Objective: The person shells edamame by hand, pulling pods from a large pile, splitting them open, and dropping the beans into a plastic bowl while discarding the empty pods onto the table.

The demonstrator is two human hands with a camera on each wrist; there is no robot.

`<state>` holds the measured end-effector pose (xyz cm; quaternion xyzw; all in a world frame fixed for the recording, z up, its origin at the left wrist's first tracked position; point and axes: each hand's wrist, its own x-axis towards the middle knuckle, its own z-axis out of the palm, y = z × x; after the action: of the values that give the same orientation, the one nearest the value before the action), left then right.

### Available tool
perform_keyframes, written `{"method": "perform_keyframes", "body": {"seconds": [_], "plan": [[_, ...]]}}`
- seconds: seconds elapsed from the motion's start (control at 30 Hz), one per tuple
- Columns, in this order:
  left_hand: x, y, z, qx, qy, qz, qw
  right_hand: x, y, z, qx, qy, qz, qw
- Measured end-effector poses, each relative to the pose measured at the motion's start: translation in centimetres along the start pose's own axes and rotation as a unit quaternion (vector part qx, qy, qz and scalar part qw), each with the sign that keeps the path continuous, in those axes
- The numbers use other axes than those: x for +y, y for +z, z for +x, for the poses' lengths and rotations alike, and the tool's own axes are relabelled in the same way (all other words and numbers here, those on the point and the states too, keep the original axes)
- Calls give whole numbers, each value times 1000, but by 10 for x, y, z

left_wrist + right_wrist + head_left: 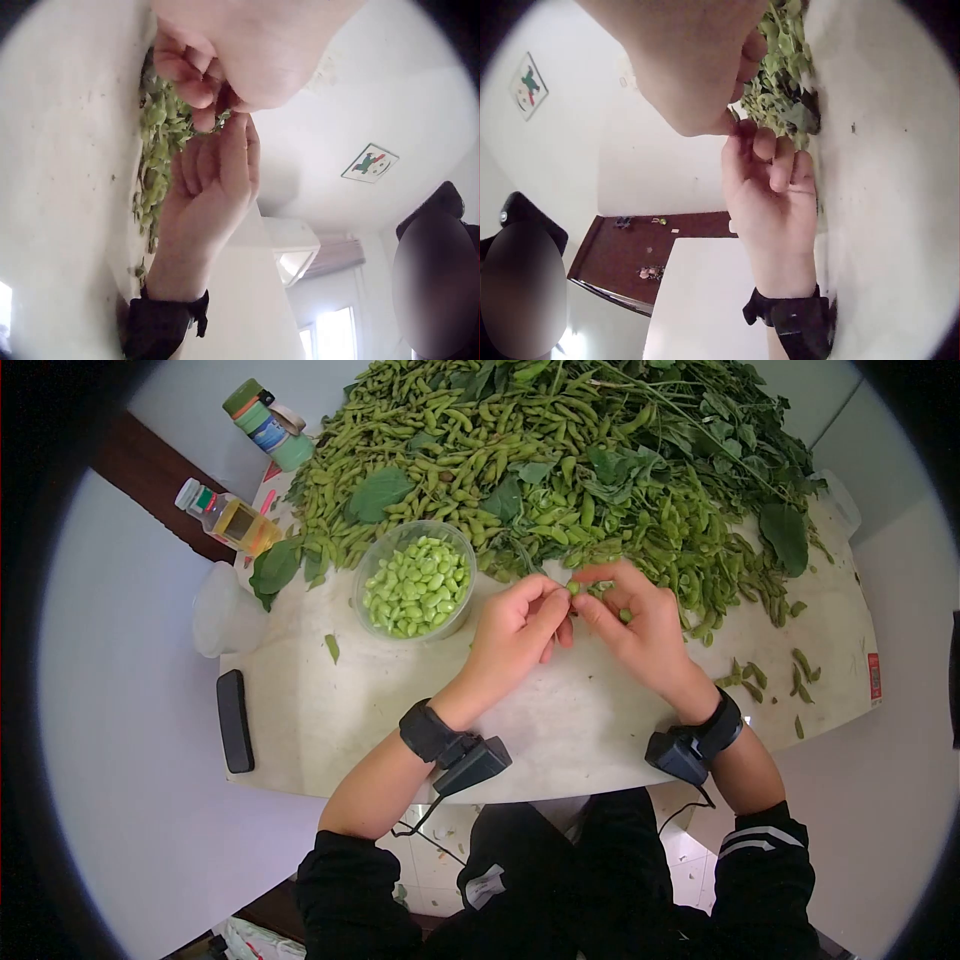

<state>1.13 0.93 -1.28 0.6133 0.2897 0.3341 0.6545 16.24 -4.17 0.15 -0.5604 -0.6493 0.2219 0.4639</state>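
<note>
At the middle of the table, in the head view, my left hand [508, 635] and right hand [645, 635] meet fingertip to fingertip. A small green soybean pod [573, 588] is pinched between them, mostly covered by the fingers. The left wrist view shows a sliver of the pod [223, 118] between both hands' fingertips. Left of the hands stands a clear plastic tub [358, 600] holding shelled green beans [415, 585]. Just beyond the fingers spreads a large heap of soybean pods [470, 450], with lighter, opened-looking pods [690, 560] nearer the right hand.
Leafy stalks [740, 440] lie at the back right. A green bottle [285, 445], an oil bottle [235, 525] and a white plastic container [225, 610] line the left edge, with a black phone-like object [235, 720] in front. Loose pods [745, 675] lie at the right.
</note>
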Motion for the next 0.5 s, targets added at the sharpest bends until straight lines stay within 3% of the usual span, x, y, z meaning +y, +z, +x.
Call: {"method": "perform_keyframes", "body": {"seconds": [0.2, 0.37, 0.5], "plan": [[0, 0, -1, -5, 17, 22, 1000, 11, 3, 0, 6, 3, 10, 1000], [2, 1, -2, -5, 31, 28, 999, 12, 8, 0, -29, 53, 186, 981], [3, 3, -3, -13, 39, 39, 998, 13, 7, 2, -29, 66, 247, 966]]}}
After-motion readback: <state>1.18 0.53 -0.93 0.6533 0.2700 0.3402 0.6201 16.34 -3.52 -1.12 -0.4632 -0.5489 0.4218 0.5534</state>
